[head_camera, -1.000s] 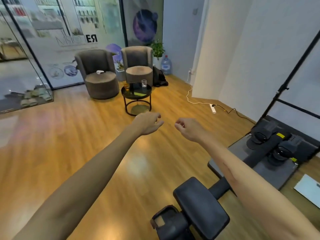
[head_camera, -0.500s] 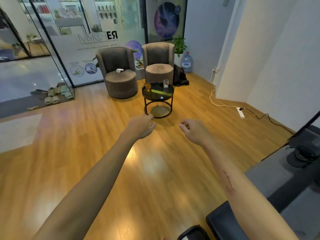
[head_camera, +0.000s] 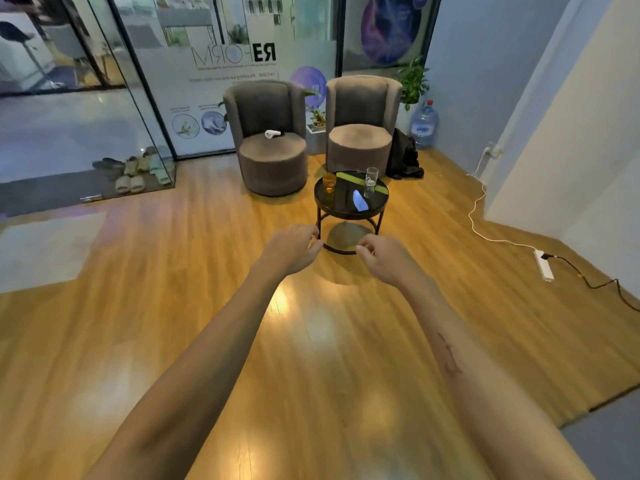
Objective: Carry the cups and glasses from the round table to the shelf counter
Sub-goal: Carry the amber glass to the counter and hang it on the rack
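Observation:
A small round black table [head_camera: 341,211] stands on the wooden floor ahead of me. On its left side sits a short amber glass [head_camera: 329,181]. A taller clear glass [head_camera: 371,180] stands on its right side. Both my arms reach forward over the floor. My left hand [head_camera: 290,250] and my right hand [head_camera: 384,256] hang short of the table, fingers loosely curled, holding nothing. The shelf counter is not in view.
Two grey round armchairs [head_camera: 272,140] [head_camera: 362,129] stand behind the table, a white object on the left seat. A water jug [head_camera: 423,124] and dark bag [head_camera: 403,159] are in the corner. A power strip [head_camera: 544,269] with cables lies on the right floor. Slippers [head_camera: 138,171] sit by the glass wall.
The view has swung left and moved closer to the table. The dark exercise equipment at the lower right has left the frame. Both hands stay empty and now overlap the table's base.

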